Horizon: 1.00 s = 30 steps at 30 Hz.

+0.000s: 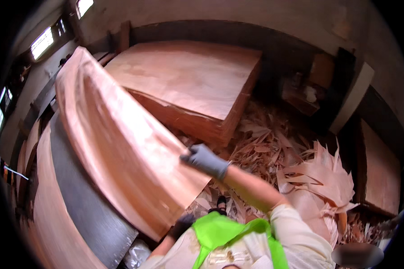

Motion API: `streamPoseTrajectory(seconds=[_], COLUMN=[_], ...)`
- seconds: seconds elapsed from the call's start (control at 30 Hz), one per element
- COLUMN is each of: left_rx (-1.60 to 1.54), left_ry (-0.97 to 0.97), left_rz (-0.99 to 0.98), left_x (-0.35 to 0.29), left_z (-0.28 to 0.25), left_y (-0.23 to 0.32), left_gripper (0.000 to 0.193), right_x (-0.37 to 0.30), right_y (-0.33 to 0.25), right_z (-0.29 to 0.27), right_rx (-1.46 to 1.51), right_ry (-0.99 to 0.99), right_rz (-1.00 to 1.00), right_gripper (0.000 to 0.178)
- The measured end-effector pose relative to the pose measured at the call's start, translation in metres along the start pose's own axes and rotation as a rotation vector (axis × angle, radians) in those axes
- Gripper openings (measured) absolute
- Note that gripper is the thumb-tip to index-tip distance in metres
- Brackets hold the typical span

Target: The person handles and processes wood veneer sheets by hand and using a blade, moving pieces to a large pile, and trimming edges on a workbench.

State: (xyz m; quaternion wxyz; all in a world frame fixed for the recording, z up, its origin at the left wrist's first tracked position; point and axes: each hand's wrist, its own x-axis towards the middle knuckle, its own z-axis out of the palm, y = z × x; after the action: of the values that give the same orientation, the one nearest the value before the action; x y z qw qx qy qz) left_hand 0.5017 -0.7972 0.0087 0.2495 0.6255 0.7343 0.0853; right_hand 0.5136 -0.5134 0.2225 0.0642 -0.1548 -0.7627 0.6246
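A large, thin sheet of reddish wood veneer [125, 143] is raised in front of me, bowed and slanting up to the far left. Its right edge is pinched by my right hand [206, 160], in a grey glove, with the arm stretched forward. Down by the sheet's lower corner is my left hand [182, 223], in a dark glove and close to my body. The sheet partly hides the left fingers, which appear closed on that corner. Beneath and left of the raised sheet lies a long dark grey flat surface [87, 193].
A thick stack of veneer sheets [184, 76] stands ahead by the wall. Torn veneer scraps [269, 139] cover the floor, with a bigger heap [316, 179] at right. Another stack [379, 172] stands far right. Pale veneer [54, 210] lies along the left; clear plastic [137, 254] sits near my left arm.
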Motion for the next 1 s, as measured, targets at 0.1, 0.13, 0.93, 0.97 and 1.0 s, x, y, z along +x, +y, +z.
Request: streamPoseTrajectory(seconds=[0.1, 0.13, 0.93, 0.97, 1.0], left_rx=[-0.573, -0.723, -1.937, -1.870, -1.776], left_ry=[0.348, 0.339, 2.573, 2.476, 2.366], left_rz=[0.182, 0.086, -0.040, -0.093, -0.140], left_x=[0.078, 0.095, 0.339, 0.321, 0.301], left_z=[0.010, 0.007, 0.032, 0.036, 0.031], left_y=[-0.027, -0.028, -0.189, -0.199, -0.212], left_gripper=[0.027, 0.028, 0.041, 0.045, 0.049], right_x=[0.032, 0.042, 0.325, 0.342, 0.355], right_y=[-0.001, -0.009, 0.193, 0.195, 0.210], right_z=[-0.066, -0.090, -0.528, -0.546, -0.547], right_rx=[0.102, 0.097, 0.000, 0.014, 0.051], right_ry=[0.069, 0.068, 0.170, 0.139, 0.117], right_rz=[0.057, 0.102, 0.009, -0.004, -0.024], right_gripper=[0.031, 0.033, 0.019, 0.019, 0.018])
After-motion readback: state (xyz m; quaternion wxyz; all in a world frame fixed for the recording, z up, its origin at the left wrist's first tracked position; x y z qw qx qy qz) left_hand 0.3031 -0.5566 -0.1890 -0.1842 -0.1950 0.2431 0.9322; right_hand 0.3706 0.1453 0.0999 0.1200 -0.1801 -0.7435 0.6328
